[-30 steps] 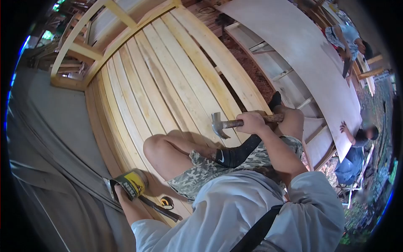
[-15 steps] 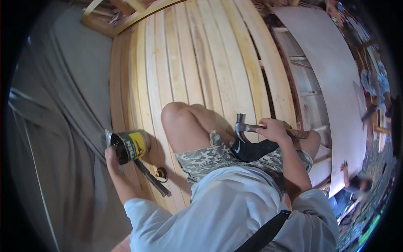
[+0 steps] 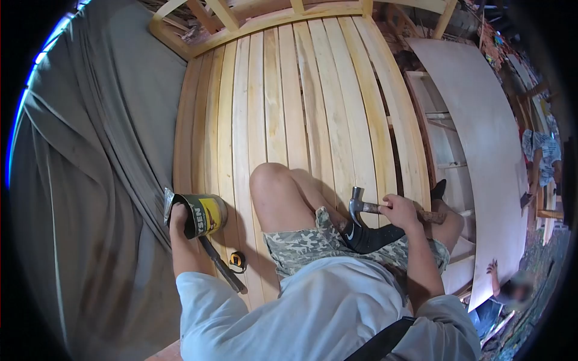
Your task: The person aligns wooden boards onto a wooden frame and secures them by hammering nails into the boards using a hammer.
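My left hand (image 3: 178, 215) reaches into the mouth of a tin can (image 3: 212, 215) with a yellow and dark green label. The can lies tipped on the planks to my left, its bent lid sticking up at the rim. My fingers are hidden inside it. In my right hand (image 3: 400, 213) is a claw hammer (image 3: 359, 206), gripped on its handle near the head, held over my lap. Beside the can lie a dark, long bar-like tool (image 3: 220, 265) and a small yellow and black tape measure (image 3: 238, 260).
I sit cross-legged on a wooden slatted platform (image 3: 259, 114) with a railed frame (image 3: 283, 18) at its far end. Grey cloth (image 3: 120, 138) hangs along the left. A pale panel (image 3: 481, 138) rests on the right, where another person's hand (image 3: 494, 271) touches it; another person stands further back.
The camera view has shifted, so everything appears further right and lower. My left hand is deeper in the can's mouth. My right hand keeps its hold on the hammer.
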Action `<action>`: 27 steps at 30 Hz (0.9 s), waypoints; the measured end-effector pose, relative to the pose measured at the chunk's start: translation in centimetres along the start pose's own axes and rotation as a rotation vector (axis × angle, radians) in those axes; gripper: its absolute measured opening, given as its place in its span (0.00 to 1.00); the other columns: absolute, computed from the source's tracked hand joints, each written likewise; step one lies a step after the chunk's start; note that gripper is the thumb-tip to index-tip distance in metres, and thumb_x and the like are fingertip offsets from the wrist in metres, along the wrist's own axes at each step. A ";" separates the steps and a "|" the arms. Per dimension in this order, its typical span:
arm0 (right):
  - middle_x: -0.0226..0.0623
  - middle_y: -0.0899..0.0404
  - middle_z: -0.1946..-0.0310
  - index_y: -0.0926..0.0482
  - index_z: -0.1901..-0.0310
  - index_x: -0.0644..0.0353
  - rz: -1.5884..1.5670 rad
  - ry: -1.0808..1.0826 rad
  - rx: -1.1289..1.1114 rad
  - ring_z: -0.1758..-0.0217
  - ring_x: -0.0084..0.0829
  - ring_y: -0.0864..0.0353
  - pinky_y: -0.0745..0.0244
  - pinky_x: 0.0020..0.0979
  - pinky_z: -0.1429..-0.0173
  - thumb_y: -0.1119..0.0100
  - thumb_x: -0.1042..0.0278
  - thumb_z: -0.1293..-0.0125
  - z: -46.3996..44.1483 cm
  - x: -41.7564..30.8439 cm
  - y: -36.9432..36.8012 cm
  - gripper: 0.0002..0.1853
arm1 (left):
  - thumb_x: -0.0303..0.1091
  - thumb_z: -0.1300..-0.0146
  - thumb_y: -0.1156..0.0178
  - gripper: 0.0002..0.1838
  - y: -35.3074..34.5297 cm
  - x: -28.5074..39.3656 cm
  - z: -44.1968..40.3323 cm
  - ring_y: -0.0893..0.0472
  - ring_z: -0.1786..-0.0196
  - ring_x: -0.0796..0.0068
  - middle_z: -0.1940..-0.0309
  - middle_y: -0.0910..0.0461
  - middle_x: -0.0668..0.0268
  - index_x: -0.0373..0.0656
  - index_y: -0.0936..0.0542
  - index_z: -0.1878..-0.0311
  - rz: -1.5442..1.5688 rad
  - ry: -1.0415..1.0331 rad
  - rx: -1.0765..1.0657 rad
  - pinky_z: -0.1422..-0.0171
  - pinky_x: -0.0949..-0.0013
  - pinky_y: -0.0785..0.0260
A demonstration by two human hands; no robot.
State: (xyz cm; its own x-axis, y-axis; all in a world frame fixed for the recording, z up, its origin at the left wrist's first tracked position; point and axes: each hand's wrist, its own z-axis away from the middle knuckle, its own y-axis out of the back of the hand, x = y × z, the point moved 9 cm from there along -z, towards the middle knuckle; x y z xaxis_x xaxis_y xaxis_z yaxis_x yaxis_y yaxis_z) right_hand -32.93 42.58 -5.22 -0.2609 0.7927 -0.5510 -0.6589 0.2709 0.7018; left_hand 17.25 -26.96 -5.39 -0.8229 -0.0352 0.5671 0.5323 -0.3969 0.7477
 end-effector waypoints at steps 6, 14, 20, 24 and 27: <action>0.47 0.12 0.55 0.14 0.47 0.59 -0.004 -0.062 -0.029 0.48 0.46 0.12 0.19 0.42 0.42 0.30 0.53 0.38 -0.4 0.8 -0.7 0.23 | 0.35 0.33 0.45 0.20 -5.7 2.8 4.3 0.15 0.55 0.60 0.56 0.13 0.54 0.29 0.15 0.48 0.120 0.113 -0.297 0.49 0.58 0.24; 0.42 0.11 0.61 0.14 0.45 0.57 -0.022 -0.050 0.102 0.55 0.42 0.11 0.17 0.41 0.47 0.27 0.55 0.41 0.7 -0.1 0.1 0.24 | 0.35 0.32 0.44 0.19 -6.5 2.7 6.9 0.15 0.57 0.62 0.57 0.13 0.56 0.30 0.15 0.48 0.260 0.228 -0.304 0.51 0.59 0.24; 0.41 0.12 0.65 0.14 0.46 0.57 -0.008 -0.037 0.078 0.58 0.42 0.11 0.17 0.41 0.48 0.27 0.55 0.41 -0.1 0.1 -0.2 0.24 | 0.35 0.31 0.44 0.18 -7.2 2.3 8.5 0.15 0.58 0.64 0.58 0.13 0.57 0.30 0.15 0.49 0.456 0.312 -0.310 0.53 0.59 0.24; 0.42 0.12 0.63 0.14 0.45 0.58 -0.018 -0.047 0.076 0.57 0.42 0.11 0.18 0.41 0.48 0.28 0.55 0.39 -0.3 0.6 -0.4 0.23 | 0.35 0.30 0.43 0.18 -8.0 2.9 10.0 0.15 0.59 0.65 0.59 0.13 0.58 0.30 0.15 0.49 0.602 0.378 -0.321 0.54 0.59 0.24; 0.45 0.12 0.60 0.15 0.45 0.59 -0.031 -0.051 0.061 0.53 0.43 0.12 0.18 0.42 0.46 0.29 0.54 0.39 -0.1 0.6 -0.2 0.24 | 0.34 0.30 0.43 0.17 -8.6 4.5 11.4 0.15 0.60 0.65 0.59 0.13 0.59 0.31 0.14 0.49 0.763 0.438 -0.316 0.54 0.59 0.23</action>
State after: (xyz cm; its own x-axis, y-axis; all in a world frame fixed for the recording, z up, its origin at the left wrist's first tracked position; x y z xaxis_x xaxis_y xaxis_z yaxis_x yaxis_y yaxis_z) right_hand -33.05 42.91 -5.74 -0.2040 0.8097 -0.5503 -0.6218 0.3270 0.7117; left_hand 11.24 -13.20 -5.35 -0.3088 -0.7059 0.6374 0.9336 -0.3529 0.0615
